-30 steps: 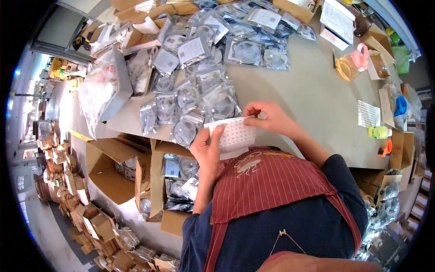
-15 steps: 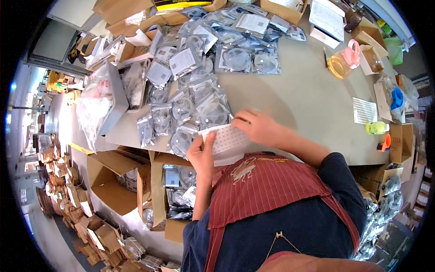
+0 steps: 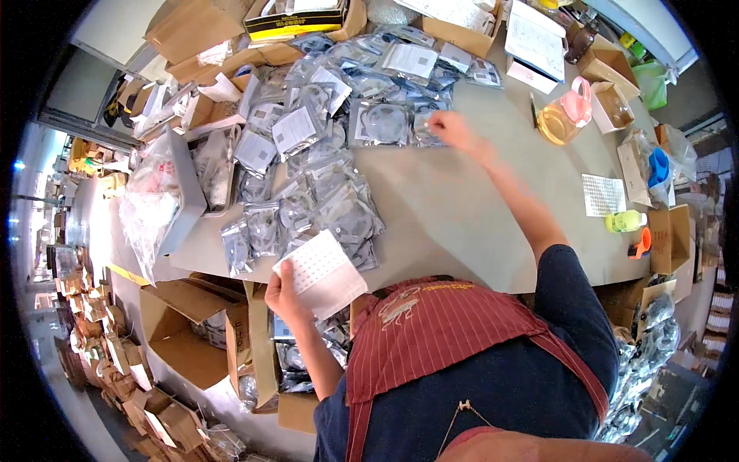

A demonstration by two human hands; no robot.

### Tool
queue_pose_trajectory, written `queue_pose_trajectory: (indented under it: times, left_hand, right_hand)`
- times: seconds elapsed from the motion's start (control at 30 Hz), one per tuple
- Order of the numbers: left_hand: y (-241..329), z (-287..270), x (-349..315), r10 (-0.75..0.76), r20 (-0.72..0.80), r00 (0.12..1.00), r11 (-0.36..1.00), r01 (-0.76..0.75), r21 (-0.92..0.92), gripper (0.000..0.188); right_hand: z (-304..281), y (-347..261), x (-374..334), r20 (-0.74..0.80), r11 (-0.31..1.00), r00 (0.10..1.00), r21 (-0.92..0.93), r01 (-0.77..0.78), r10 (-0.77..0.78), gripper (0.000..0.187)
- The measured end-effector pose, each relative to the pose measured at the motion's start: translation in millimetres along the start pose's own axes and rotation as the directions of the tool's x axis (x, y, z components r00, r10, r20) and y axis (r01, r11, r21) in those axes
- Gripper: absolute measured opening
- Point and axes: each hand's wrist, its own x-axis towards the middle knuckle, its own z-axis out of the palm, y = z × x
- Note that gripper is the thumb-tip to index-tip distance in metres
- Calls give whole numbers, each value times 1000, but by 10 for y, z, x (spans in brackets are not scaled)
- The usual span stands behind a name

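1. Dotted white sheet [image 3: 322, 271]: you have it at the left, tilted above the near edge of the surface [image 3: 477, 231], with rows of small marks on its far part and a blank near part.
2. Your left hand [image 3: 289, 299] grips the sheet at its left edge, fingers closed on it, thumb on top.
3. Just beyond the sheet, you have a pile of clear bagged parts [image 3: 331, 165], overlapping and spreading toward the far side.
4. Right of the pile's middle, a flat bag with a round part [image 3: 385, 123] lies just beside a similar right-hand bag [image 3: 423, 133].
5. Your right hand [image 3: 456, 131] is at that second bag, arm stretched away from you; its fingers are curled and blurred, and you cannot tell from this view whether they hold or touch it.
6. Farther right, you have a pink-lidded jug [image 3: 558, 127] with yellow contents.
7. At the right, a printed sheet [image 3: 603, 196] lies flat, a yellow-green bottle [image 3: 625, 222] on its side just nearer you, and an orange ring-shaped object [image 3: 640, 245] nearer again.
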Motion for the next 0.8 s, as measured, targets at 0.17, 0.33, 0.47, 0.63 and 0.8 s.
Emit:
queue_pose_trajectory:
  times: [0.17,0.33,0.47,0.63,0.8]
  left_hand:
    - [51,-215,32,44,-109,993,998,-48,-33,30]
    - [91,-416,-61,26,-208,978,1000,-28,-7,34]
    - [29,-492,-79,-4,-234,972,992,-25,-121,33]
    - [10,-383,-64,45,-264,964,974,-101,-202,29]
    - [113,-488,-131,4,-308,951,976,-71,-208,27]
  right_hand:
    - [239,612,306,81,959,996,-281,-12,37,18]
    - [18,88,307,191,861,972,-508,-24,140,20]
    - [265,-954,-78,390,921,918,-327,210,-71,34]
    - [691,-2026,-688,579,847,696,-17,532,-425,68]
    - [866,-1806,-997,504,892,815,-169,419,-287,82]
